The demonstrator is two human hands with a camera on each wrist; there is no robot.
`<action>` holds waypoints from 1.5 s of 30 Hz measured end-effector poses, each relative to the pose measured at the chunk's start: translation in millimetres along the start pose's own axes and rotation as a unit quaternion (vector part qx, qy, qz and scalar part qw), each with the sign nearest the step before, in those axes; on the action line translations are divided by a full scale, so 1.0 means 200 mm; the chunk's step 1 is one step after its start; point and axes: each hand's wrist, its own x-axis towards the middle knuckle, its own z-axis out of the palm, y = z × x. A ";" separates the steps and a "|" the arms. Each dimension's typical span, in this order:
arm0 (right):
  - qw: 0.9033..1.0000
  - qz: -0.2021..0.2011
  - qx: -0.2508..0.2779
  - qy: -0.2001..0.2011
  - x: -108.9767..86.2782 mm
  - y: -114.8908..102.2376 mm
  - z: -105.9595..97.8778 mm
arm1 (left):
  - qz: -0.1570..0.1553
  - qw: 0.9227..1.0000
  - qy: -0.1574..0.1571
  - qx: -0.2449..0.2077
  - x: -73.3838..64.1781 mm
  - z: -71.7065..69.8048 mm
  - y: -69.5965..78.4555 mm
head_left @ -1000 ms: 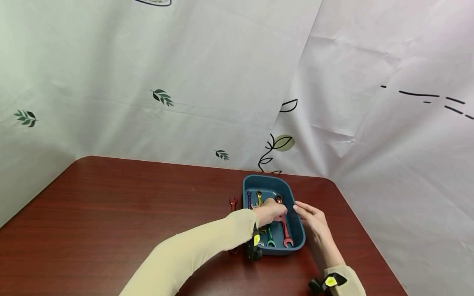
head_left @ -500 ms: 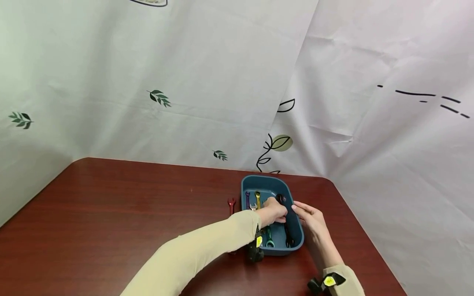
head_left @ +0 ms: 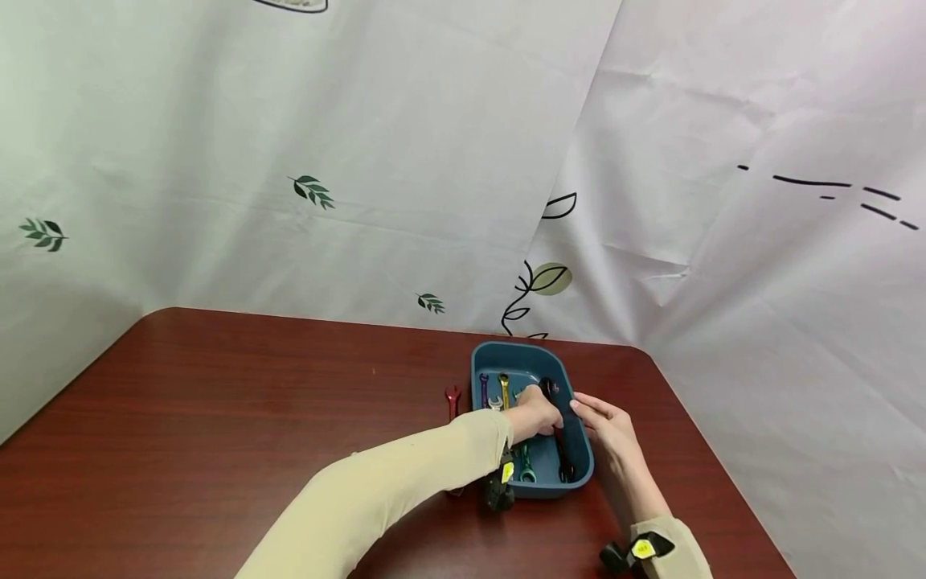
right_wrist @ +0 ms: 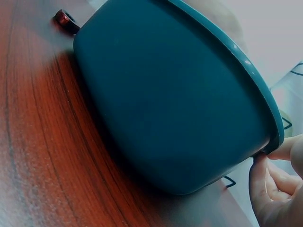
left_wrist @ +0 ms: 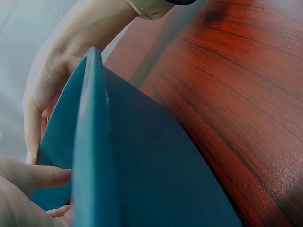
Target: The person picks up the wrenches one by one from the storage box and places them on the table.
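My left hand [head_left: 537,412], inside blue bin [head_left: 515,354], at dark wrench [head_left: 563,454], part-covered, hold impossible to tell, my right hand [head_left: 615,434], pinching bin rim [right_wrist: 259,78], green wrench [head_left: 526,465], half hidden.

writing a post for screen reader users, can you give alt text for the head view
A person's left hand appears to grip a dark wrench inside a blue bin of colored wrenches, while the right hand touches the bin's right rim. A red wrench lies on the reddish-brown table left of the bin, partly hidden by the left sleeve.
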 end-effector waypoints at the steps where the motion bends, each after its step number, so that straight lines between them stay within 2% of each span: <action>1: 1.000 0.001 0.003 0.000 0.00 0.00 0.00 | 0.000 1.000 -0.002 -0.005 0.00 0.00 0.00; 10: 1.000 0.003 0.009 0.003 0.00 0.00 0.00 | 0.000 0.999 0.008 -0.040 0.03 0.02 -0.02; 23: 1.000 0.008 0.025 -0.001 0.00 0.00 0.01 | 0.001 0.999 0.007 -0.051 0.05 0.02 -0.04; 36: 1.000 -0.002 -0.004 0.003 0.00 0.00 0.00 | 0.007 1.000 0.005 -0.018 0.01 0.02 -0.04; 45: 1.000 0.002 0.026 -0.001 0.00 0.00 0.01 | 0.011 1.000 0.006 -0.017 0.03 0.02 -0.05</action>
